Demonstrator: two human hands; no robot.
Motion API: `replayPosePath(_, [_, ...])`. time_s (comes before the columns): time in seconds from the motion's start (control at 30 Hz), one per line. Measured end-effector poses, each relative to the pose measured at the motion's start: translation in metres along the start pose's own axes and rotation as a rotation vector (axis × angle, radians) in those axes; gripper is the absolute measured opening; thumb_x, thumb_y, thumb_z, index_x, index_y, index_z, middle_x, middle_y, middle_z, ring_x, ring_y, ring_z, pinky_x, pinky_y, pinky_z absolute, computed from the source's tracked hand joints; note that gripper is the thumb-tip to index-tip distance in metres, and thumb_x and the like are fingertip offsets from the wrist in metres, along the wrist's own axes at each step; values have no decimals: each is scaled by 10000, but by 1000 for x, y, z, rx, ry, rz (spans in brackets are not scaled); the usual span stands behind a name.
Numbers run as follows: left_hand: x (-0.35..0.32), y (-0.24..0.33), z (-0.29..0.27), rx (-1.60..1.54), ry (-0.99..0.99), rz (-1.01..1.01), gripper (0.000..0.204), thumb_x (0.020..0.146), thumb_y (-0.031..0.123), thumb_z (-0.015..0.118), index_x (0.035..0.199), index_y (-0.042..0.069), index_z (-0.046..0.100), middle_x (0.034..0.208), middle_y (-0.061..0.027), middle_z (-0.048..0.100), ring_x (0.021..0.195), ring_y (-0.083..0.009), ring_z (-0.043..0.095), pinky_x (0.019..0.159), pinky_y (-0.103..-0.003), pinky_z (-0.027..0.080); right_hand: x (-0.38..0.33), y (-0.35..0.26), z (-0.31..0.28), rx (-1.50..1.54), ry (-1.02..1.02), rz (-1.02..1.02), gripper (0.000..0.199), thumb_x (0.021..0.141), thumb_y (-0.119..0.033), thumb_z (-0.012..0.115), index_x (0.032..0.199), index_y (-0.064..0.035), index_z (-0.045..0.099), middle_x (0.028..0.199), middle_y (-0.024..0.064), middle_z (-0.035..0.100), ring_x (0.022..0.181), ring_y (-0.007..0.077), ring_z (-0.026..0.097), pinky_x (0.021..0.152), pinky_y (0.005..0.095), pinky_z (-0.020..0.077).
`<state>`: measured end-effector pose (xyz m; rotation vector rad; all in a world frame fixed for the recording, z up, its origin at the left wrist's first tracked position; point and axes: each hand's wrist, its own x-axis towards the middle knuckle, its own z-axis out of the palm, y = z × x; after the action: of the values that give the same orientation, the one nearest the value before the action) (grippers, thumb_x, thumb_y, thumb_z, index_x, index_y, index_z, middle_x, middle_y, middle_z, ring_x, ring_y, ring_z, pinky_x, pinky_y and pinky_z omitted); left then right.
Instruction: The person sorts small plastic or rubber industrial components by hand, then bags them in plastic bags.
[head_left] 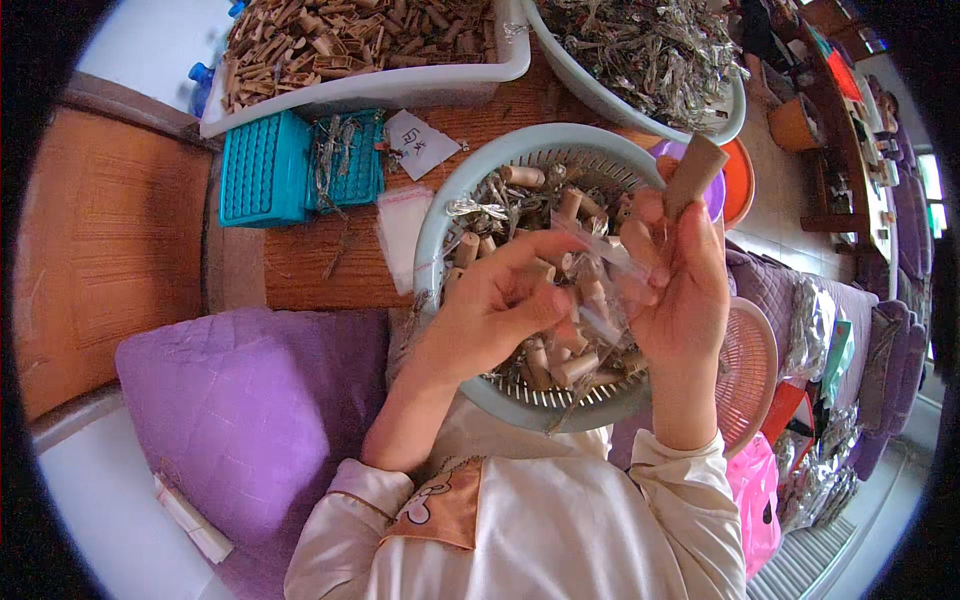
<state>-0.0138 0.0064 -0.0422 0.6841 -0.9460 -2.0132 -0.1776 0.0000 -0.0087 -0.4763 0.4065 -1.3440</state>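
Observation:
My left hand (500, 300) and my right hand (680, 280) meet over a pale blue perforated basket (470, 180) on my lap, full of short brown tubes and silvery scraps. Together they hold a small clear plastic bag (598, 290) with a few tubes inside; my left fingers pinch its near edge. My right hand also grips a brown cardboard tube (695, 170) that sticks up above its fingers.
A white tray (400, 85) of brown tubes and a pale bowl (640, 110) of silvery scraps sit on the wooden table. A teal grid block (265, 165), a paper slip (418, 143) and clear bags (400, 230) lie nearby. A purple cushion (240, 400) is left, a pink basket (750, 370) right.

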Motion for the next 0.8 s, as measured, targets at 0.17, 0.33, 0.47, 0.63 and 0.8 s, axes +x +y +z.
replayPosePath(0.17, [-4, 25, 12, 142, -57, 79, 327, 817, 155, 538, 1101, 33, 433, 748, -8, 540, 678, -64, 542, 591, -192, 431, 1, 3, 31, -200, 392, -141, 381, 861, -247, 436, 1186, -71, 341, 874, 39, 486, 597, 69, 448, 457, 186, 377])
replayPosePath(0.33, [-4, 26, 14, 189, 33, 202, 215, 817, 146, 535, 971, 15, 462, 773, -24, 539, 676, -82, 552, 593, -197, 440, 0, 2, 16, -170, -68, -73, 342, 848, -195, 464, 1129, -26, 367, 901, 62, 503, 746, 110, 522, 635, 249, 470])
replayPosePath(0.47, [-8, 24, 14, 30, 91, 330, 176, 826, 173, 521, 892, 24, 454, 774, -52, 556, 652, -88, 556, 584, -203, 453, -2, 4, 23, -511, 98, -75, 292, 844, -162, 474, 1086, -18, 397, 911, 61, 515, 796, 105, 520, 667, 231, 450])
replayPosePath(0.63, [-3, 21, 9, 257, 377, 705, 122, 845, 147, 478, 867, 41, 420, 721, -77, 582, 593, -67, 538, 526, -165, 431, -8, 2, 14, -601, -18, 196, 277, 833, -158, 505, 1049, 8, 454, 938, 46, 533, 846, 91, 513, 747, 225, 423])
replayPosePath(0.8, [-3, 10, 5, 565, 639, 855, 85, 812, 31, 487, 884, 34, 442, 666, -50, 571, 575, -70, 534, 491, -193, 422, -12, 9, 16, -679, 20, 32, 258, 830, -112, 499, 1045, 25, 454, 951, 54, 538, 860, 106, 519, 759, 239, 419])
